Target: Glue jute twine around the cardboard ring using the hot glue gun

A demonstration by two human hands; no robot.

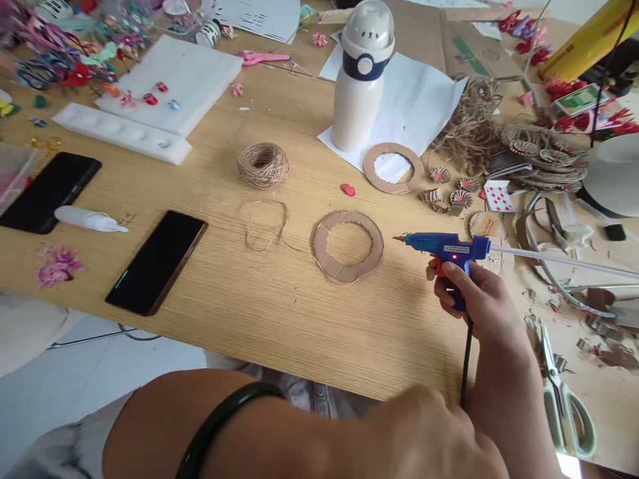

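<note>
The right hand [482, 296] was wrapped around the handle of a blue plastic glue gun [434, 243], its fingers curled closed and a red light glowing on the gun's body. A long, translucent white glue stick [549, 257] ran out of the back. The nozzle pointed at a flat brown cardboard ring [344, 271], just beside its right edge but apart from it; the ring lay on the pale wooden table [279, 313], thin twine around its rim. The left hand [429, 432], below a dark green bangle [212, 422], was blurred at the lower edge; whether its fingers were open or held anything could not be told. A round ball of brown twine [263, 174] sat beyond the ring, to its left.
</note>
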